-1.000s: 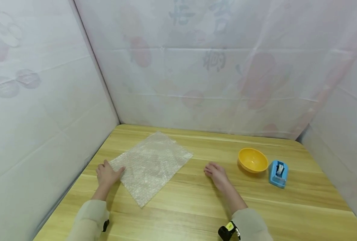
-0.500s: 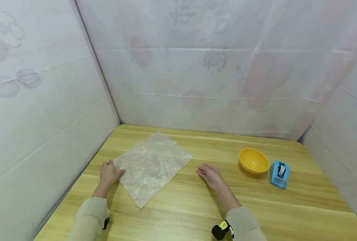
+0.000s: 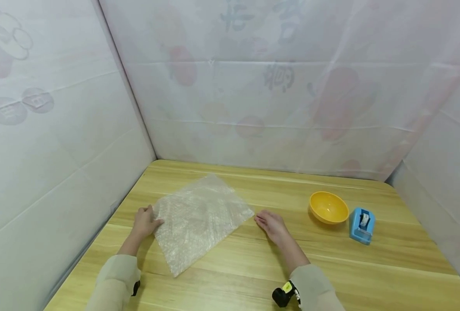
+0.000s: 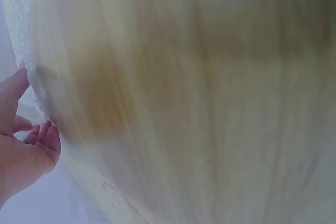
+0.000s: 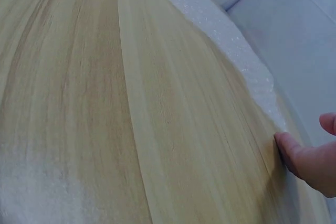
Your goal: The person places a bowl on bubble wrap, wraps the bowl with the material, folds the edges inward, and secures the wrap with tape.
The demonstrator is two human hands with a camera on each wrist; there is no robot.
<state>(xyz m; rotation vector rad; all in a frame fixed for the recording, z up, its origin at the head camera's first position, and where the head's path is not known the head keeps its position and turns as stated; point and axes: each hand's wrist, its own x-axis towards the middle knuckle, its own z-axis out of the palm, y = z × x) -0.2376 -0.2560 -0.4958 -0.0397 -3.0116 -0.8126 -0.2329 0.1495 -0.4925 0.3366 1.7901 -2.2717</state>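
Note:
A clear sheet of bubble wrap (image 3: 203, 220) lies across the left half of the table, one corner pointing toward the wearer. At its left edge my left hand (image 3: 143, 222) grips the sheet, thumb over the wrap; in the left wrist view the curled fingers (image 4: 51, 137) sit right at the border. My right hand (image 3: 272, 226) is at the sheet's right corner, fingertips right beside it. The right wrist view has a fingertip (image 5: 283, 141) meeting that corner of the wrap (image 5: 241, 56), with the thumb held apart from it.
On the right of the wooden table (image 3: 230, 285) stands a yellow bowl (image 3: 328, 208). Close by it is a blue tape dispenser (image 3: 362, 226) with a roll in it. White printed cloth walls (image 3: 222, 103) enclose the table at the back and sides.
The bubble wrap has shifted right and turned slightly, its near corner coming closer to me. My left hand moved a little right; my right hand moved left to the sheet's corner.

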